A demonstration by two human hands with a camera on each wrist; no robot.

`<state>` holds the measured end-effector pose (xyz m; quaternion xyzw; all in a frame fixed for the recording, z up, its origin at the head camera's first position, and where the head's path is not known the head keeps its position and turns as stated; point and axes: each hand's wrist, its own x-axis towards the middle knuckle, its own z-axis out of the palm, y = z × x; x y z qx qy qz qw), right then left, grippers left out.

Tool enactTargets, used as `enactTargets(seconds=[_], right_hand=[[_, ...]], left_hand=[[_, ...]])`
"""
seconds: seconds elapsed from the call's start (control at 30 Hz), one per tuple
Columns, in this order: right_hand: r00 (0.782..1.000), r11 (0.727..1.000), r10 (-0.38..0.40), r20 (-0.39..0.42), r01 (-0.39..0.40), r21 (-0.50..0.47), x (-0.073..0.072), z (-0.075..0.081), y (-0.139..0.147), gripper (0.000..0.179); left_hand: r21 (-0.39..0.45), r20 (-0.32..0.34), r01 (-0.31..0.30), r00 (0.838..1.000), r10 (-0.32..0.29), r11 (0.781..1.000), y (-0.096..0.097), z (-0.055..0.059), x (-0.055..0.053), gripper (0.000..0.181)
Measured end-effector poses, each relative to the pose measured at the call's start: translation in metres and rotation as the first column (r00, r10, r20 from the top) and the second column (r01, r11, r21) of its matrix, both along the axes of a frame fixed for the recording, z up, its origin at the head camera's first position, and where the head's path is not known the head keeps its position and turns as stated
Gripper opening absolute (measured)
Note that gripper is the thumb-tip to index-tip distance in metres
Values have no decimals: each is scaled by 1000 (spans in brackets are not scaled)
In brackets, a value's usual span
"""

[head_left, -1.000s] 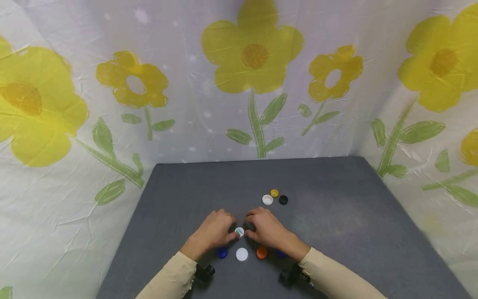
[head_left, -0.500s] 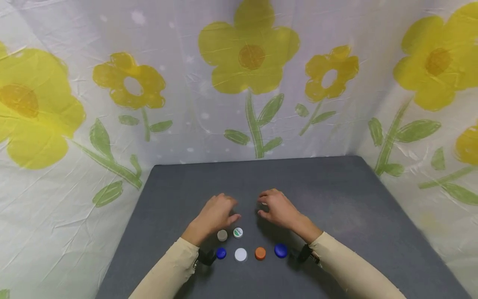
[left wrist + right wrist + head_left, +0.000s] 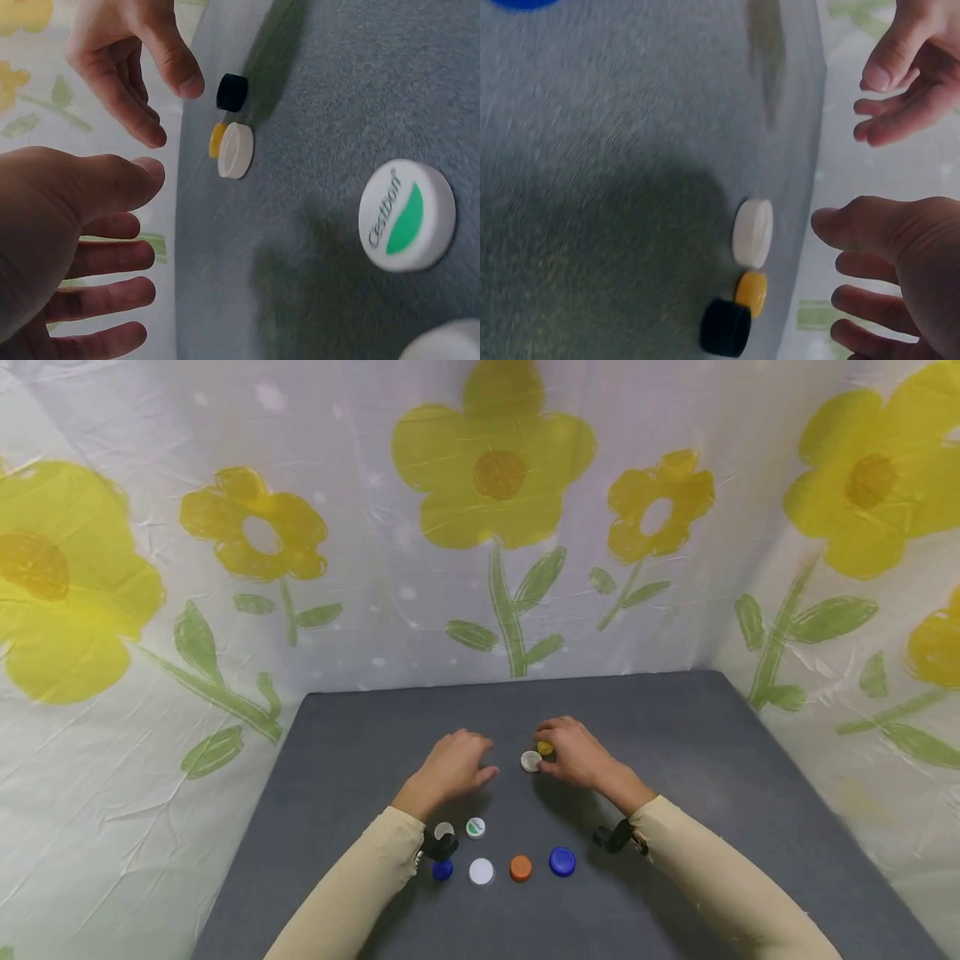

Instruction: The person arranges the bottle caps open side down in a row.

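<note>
Held the hands apart from each other. Held the left hand [image 3: 453,764] above the surface [image 3: 390,727] with relaxed fingers and thumb, gripping nothing. Hovered the right hand [image 3: 577,752] over three plastic caps, likewise with loosely bent fingers, clear of the plastic. Saw there a shallow white cap [image 3: 531,762] lying hollow side up with a smooth, thin rim; just beside it, a smaller round yellow cap [image 3: 545,748]; past the yellow, a stubby, cylindrical black cap [image 3: 232,92]. Could not tell touching from merely close among these three.

Found nearer the body a thick white disc, the printed cap [image 3: 405,215], with green shape and "Cestbon" lettering, and to its left an off-white cap [image 3: 444,830], partly covered by the black wrist camera [image 3: 449,846]. Saw nearer still a row of round caps: small blue cap [image 3: 442,870], flat white disc cap [image 3: 482,872], orange cap [image 3: 521,868], wider blue cap [image 3: 562,862]. Noted dark grey, matte, finely grained texture across the surface. Noted creased pale sheeting [image 3: 360,568] with yellow flowers behind, and wrinkled beige cloth in the sleeves [image 3: 360,877].
</note>
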<state>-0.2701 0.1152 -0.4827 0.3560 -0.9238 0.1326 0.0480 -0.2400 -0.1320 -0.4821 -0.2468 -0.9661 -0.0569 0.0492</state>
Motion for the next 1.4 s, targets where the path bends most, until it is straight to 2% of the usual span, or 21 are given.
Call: enactTargets(seconds=[0.2,0.4,0.5,0.7,0.87,1.0,1.17,1.4], right_hand=[[999,999,34,23,-34,23,-9,-7,6,41],[994,995,76,81,-81,51,-22,-13,7,45],[993,992,89,78,-96,86,-28,-18,8,47],[992,986,94,82,-104,133,-36,-25,8,51],[988,982,125,91,-136,132,-39,-26,5,47],[985,979,153,79,-162,125,-40,-26,3,43],[984,977,168,55,-174,124,-43,-30,2,33],[985,977,166,50,-171,125,-43,-32,3,28]], left_hand=[[21,50,-8,999,7,1000,14,-9,-10,42],[30,121,-36,992,32,999,26,-14,-16,44],[32,143,-47,989,42,998,33,-18,-20,45],[40,146,-55,988,48,998,43,-27,-31,43],[45,148,-71,987,63,997,48,-35,-36,36],[44,128,-87,989,81,995,52,-40,-38,31],[50,100,-80,992,75,996,55,-48,-41,28],[58,86,-74,994,69,996,59,-51,-41,25]])
